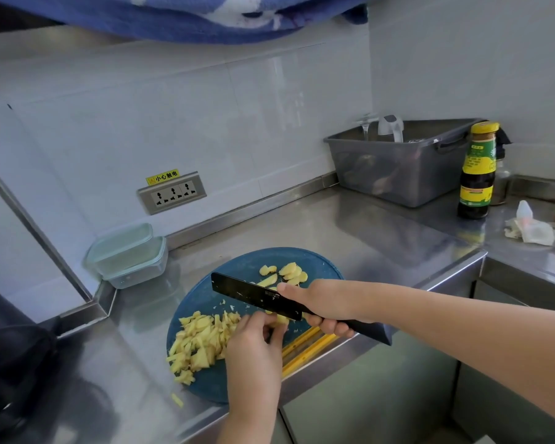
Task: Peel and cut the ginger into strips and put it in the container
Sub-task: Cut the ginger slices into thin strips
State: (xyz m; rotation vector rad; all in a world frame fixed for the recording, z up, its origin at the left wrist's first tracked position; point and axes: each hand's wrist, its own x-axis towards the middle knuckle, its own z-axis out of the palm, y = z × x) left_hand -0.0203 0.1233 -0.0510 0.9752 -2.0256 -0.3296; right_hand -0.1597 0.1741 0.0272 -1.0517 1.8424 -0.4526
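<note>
Right hand [322,307] grips the knife [253,295]. Left hand [255,339] pinches a ginger piece [282,319]. A lid sits on the clear box [132,262]. The grey tub [404,168] holds a jug [391,128].

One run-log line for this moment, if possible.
phase: cutting strips | right hand: grips black knife | left hand: holds ginger piece | strips: piled on blue board | slices: uncut, beyond blade | containers: stacked by wall

Kitchen. Stainless steel desk [350,225] running into a corner, white tiled wall [205,107] behind. Wall socket strip [172,192] far left; grey dish tub [404,174] and dark sauce bottle [476,174] far right. Blue cutting board [237,264] with cut ginger [199,338] near.
</note>
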